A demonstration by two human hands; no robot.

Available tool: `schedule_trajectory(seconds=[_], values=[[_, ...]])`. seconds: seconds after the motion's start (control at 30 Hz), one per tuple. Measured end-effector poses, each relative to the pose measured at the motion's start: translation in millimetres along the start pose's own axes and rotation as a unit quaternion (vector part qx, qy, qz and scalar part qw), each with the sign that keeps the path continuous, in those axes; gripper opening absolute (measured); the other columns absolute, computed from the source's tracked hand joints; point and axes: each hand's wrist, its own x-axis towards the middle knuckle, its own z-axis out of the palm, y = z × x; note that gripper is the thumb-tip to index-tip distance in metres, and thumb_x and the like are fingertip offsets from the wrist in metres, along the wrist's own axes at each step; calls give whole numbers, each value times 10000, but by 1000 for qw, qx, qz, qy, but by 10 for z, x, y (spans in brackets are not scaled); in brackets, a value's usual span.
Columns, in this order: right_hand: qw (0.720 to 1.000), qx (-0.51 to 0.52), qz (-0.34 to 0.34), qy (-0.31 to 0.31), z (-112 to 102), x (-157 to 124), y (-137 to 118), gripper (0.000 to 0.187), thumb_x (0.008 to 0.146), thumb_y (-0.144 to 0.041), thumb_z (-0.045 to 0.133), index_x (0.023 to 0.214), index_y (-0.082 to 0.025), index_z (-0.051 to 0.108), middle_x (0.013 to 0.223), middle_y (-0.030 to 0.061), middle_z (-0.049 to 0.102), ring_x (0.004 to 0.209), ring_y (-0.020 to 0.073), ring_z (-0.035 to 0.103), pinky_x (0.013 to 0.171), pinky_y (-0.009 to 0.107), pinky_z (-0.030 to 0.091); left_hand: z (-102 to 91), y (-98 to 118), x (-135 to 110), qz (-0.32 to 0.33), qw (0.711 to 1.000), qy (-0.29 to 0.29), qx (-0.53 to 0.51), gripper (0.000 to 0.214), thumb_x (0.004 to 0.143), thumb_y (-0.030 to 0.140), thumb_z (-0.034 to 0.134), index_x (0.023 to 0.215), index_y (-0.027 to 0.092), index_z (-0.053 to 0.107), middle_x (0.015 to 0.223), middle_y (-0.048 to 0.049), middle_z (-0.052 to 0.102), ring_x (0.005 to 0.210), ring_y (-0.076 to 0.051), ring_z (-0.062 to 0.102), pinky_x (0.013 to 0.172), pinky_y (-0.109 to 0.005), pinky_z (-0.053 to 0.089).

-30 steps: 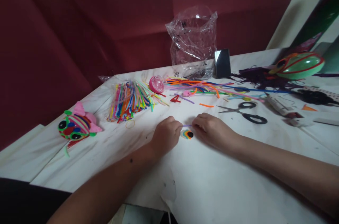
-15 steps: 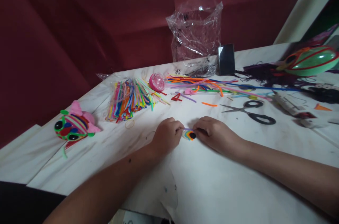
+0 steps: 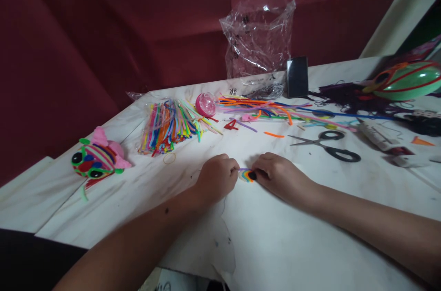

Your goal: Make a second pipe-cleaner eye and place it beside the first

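Between my hands, a short purple pipe cleaner point(image 3: 244, 169) runs along the top of a small striped rainbow-coloured piece point(image 3: 245, 176) with a black round spot at its right end. My left hand point(image 3: 217, 175) is closed, thumb and forefinger pinching the pipe cleaner's left end. On the other side my right hand point(image 3: 275, 169) pinches its right end, fingertips close to the black spot. Both hands rest low over the white table point(image 3: 193, 236). Beyond them lie an orange pipe cleaner piece point(image 3: 274, 135) and black-handled scissors point(image 3: 325, 144) with blades apart.
A bundle of coloured pipe cleaners point(image 3: 168, 128) in clear plastic lies at the back left, near a pink plastic cup point(image 3: 206, 104). A decorated fish-like figure point(image 3: 98, 158) sits far left. Loose pipe cleaners, a clear bag point(image 3: 258, 47), a dark box point(image 3: 297, 77) and a glue gun point(image 3: 377, 135) lie behind.
The view has shifted slightly. Both hands keep their pinch on the purple pipe cleaner, and my right fingertips now cover a little more of the black spot.
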Motion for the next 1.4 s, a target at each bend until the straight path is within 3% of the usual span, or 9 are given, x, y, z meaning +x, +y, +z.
schedule_trajectory(seconds=[0.5, 0.7, 0.97, 1.2, 1.4], values=[[999, -42, -22, 3, 5, 11, -5, 177, 730, -28, 510, 663, -149, 620, 649, 48, 589, 674, 171, 536, 637, 263, 390, -49, 40, -34, -7, 999, -18, 50, 195, 702, 151, 472, 693, 176, 666, 646, -25, 626, 605, -140, 536, 577, -247, 370], [999, -47, -29, 0, 29, 8, 16, 176, 727, -29, 510, 665, -152, 618, 652, 44, 593, 669, 169, 531, 642, 268, 385, -82, 13, -52, -11, 999, -46, -1, 247, 707, 155, 470, 774, 187, 705, 736, -37, 667, 694, -153, 587, 661, -250, 421], [998, -43, -34, -9, 33, 6, 30, 192, 745, -41, 486, 670, -158, 620, 655, 45, 591, 663, 168, 529, 642, 274, 380, -109, -3, -33, -36, 997, -50, -49, 237, 700, 148, 484, 772, 186, 706, 738, -17, 684, 671, -131, 589, 638, -230, 428], [999, -29, -22, -13, 14, 6, 34, 199, 739, -40, 488, 685, -162, 635, 681, 52, 606, 696, 177, 540, 655, 271, 385, -98, 74, -41, -2, 998, -51, 46, 216, 706, 137, 493, 735, 185, 702, 703, -34, 690, 623, -146, 586, 674, -274, 415], [998, -39, -29, -28, -20, 16, 12, 192, 739, -51, 501, 707, -166, 650, 680, 51, 610, 691, 174, 519, 659, 282, 356, -70, 73, -58, 5, 998, -34, 55, 201, 697, 128, 487, 709, 177, 681, 684, -33, 665, 617, -143, 566, 631, -261, 397]])
